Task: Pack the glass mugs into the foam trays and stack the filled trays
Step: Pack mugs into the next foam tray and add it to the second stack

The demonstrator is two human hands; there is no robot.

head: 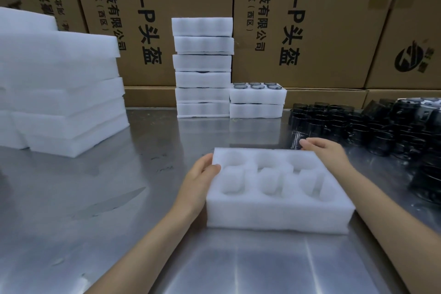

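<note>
Nearest on the steel table [71, 198], an empty foam tray [276, 207] with six vacant pockets, gripped at its left edge by the left hand [198, 181], thumb curled onto the rim and fingers down the side wall, and touched at its far right corner by the right hand [327, 153], fingers straight and together. Just beyond on the right, a crowd of dark glass mugs [358, 124]; on the left, blank foam blocks [59, 93]. Farthest, against cardboard boxes [322, 19], a tall stack of trays [202, 67] beside a shorter stack [257, 102] with mug rims showing on top.

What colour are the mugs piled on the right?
Dark, nearly black glass mugs, seen in the head view.
</note>
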